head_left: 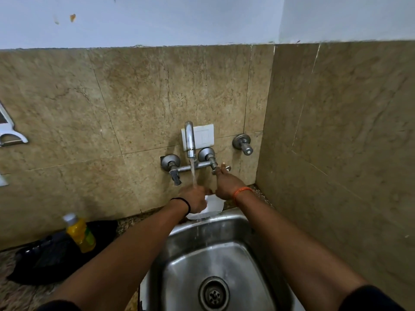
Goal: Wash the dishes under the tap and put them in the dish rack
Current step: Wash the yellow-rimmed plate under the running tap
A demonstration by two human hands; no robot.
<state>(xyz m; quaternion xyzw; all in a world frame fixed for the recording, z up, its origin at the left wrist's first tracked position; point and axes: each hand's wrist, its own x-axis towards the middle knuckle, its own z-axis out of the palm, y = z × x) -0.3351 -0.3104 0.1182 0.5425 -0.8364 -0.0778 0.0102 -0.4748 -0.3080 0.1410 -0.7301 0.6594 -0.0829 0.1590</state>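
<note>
Water runs from the chrome tap spout (190, 140) into the steel sink (238, 250). My left hand (195, 199) holds a white dish (213, 206) under the stream, over the sink's back rim; my hand covers much of the dish. My right hand (226, 184) reaches up to the wall, its fingers closed on the right tap handle (221, 169). No dish rack is in view.
A yellow liquid bottle (80, 234) stands on a black bag (51, 254) on the counter, left of the sink. A second valve (243, 143) sticks out of the tiled wall at right. The side wall stands close on the right. A metal bracket (9, 133) hangs at far left.
</note>
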